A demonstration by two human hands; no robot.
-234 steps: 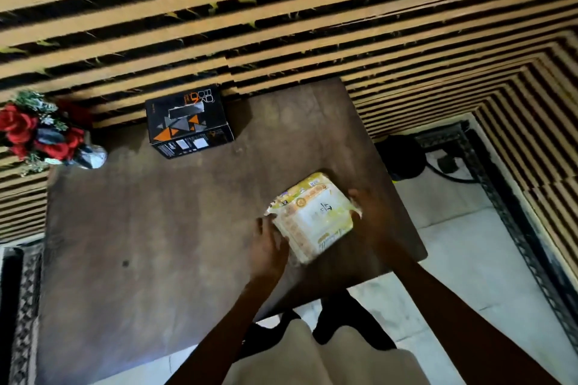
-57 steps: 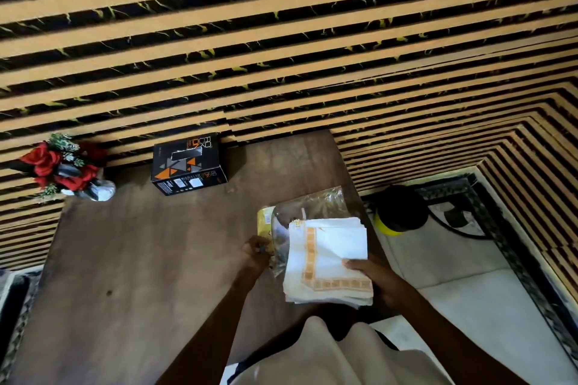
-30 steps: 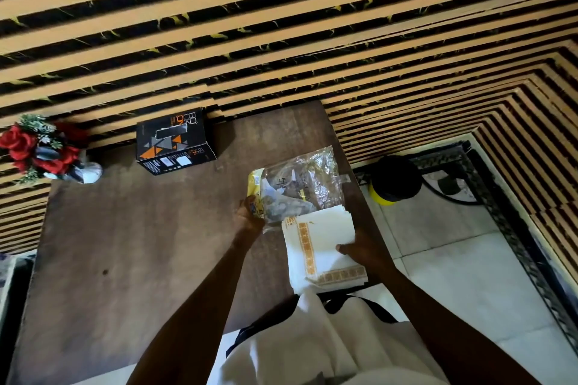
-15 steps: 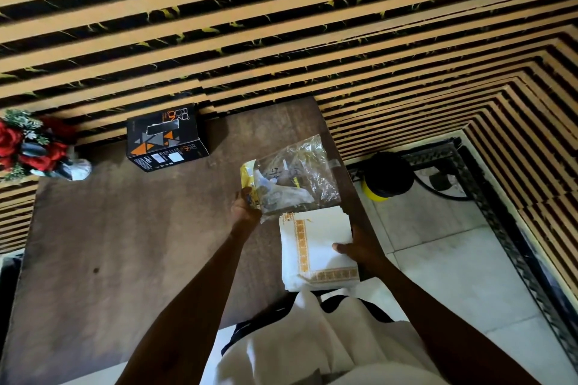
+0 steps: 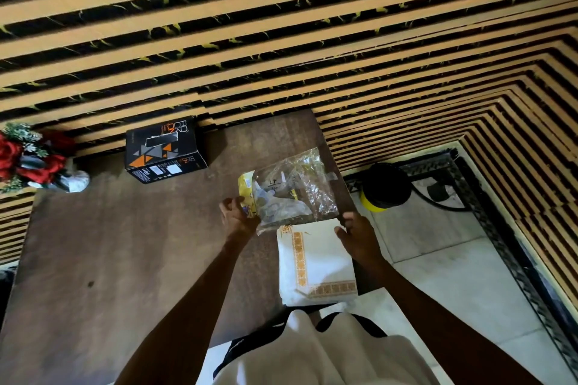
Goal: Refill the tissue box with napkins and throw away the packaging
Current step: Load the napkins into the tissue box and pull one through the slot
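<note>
Looked like somebody's living room or a small dining corner at home, not a workplace. There was a plain dark wooden surface (image 5: pixel 119 259) pushed up against a wall done in decorative tan and black marble-look striped panels (image 5: pixel 281 25), with a vase of fake red roses (image 5: pixel 28 159) at the far left corner and a black and orange printed tissue box (image 5: pixel 162 147) sitting near the wall. The floor was pale polished tile (image 5: pixel 453 275) with a dark patterned border (image 5: pixel 516 244), and a black and yellow round thing (image 5: pixel 386 186) with a cord sat down there, too dim to identify.
</note>
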